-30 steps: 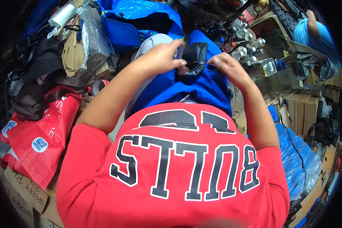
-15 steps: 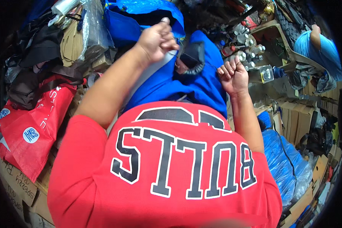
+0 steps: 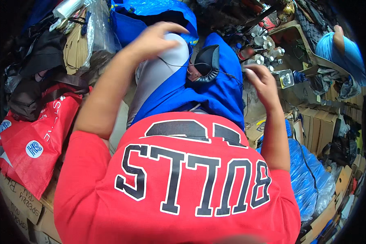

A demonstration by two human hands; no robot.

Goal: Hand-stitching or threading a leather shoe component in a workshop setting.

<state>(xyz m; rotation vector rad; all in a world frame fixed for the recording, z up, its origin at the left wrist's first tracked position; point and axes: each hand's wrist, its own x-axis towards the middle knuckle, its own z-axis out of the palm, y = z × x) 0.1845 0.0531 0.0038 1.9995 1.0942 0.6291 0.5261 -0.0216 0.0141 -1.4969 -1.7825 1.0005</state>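
A dark shoe-like piece [image 3: 207, 61] with a ribbed, stitched lower edge and a brownish patch at its left rests in my lap between my knees. Thin dark thread [image 3: 177, 66] trails from it to both sides. My left hand [image 3: 156, 40] is over my left knee, fingers stretched and thumb apart, blurred by motion. Nothing shows in it; one end of the thread lies just below. Beyond my right knee, my right hand [image 3: 264, 79] is in the air with fingers bent and thumb a little apart. I see nothing held there, and the thread's right end hangs near its thumb.
A blue bag [image 3: 130, 24] stands ahead of my left knee. Several plastic bottles [image 3: 268, 49] lie right of my right knee, near a brown bin [image 3: 297, 28]. A red bag [image 3: 40, 138] is at left; cardboard [image 3: 313, 126] and blue plastic [image 3: 301, 166] at right. Another person's arm [image 3: 338, 40] shows far right.
Both hands were closed fists, raised apart. Now the left fingers have opened and the hand has moved down and left; the right has loosened and shifted right. The thread now hangs slack.
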